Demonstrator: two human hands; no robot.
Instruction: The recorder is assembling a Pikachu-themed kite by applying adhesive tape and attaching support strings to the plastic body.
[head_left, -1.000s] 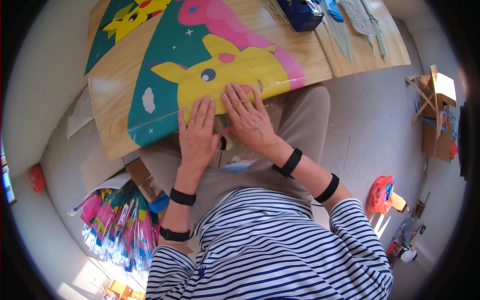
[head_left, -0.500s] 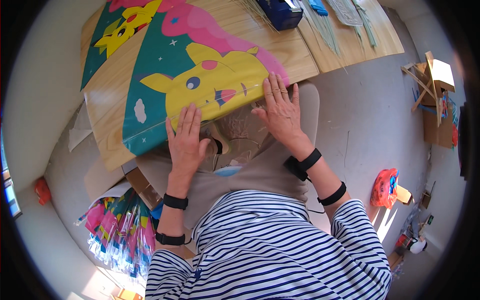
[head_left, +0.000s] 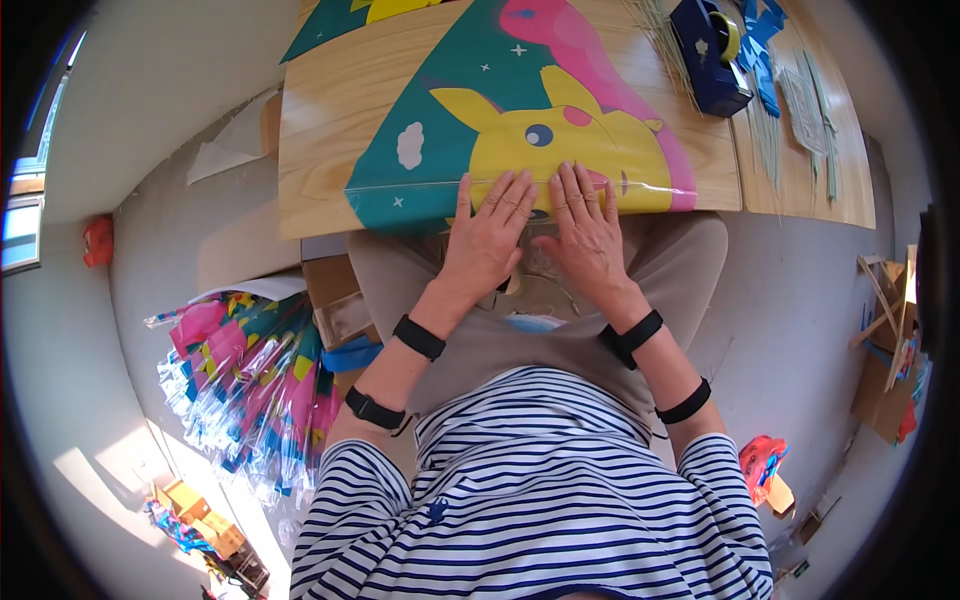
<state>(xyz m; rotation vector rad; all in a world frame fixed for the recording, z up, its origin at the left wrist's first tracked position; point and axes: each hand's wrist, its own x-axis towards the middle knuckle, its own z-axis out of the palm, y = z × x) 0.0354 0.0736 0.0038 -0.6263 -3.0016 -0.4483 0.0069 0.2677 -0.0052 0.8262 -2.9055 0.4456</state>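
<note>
A colourful plastic kite sheet (head_left: 520, 130), teal with a yellow cartoon animal and a pink band, lies on the wooden table (head_left: 320, 150). Its near edge hangs over the table's front edge above my lap. My left hand (head_left: 487, 240) lies flat on that near edge, fingers spread. Right beside it, my right hand (head_left: 587, 235) presses flat on the same edge. Both palms face down and neither hand grips anything.
A dark blue tape dispenser (head_left: 712, 55) and thin sticks (head_left: 770, 130) lie at the table's far right. A bundle of wrapped colourful kites (head_left: 250, 380) sits on the floor at my left, by cardboard boxes (head_left: 335, 300). More cardboard (head_left: 890, 350) stands at the right.
My right hand has come back in from the right, so both hands now lie side by side on the sheet's near edge. The view has turned, so the table edge looks level.
</note>
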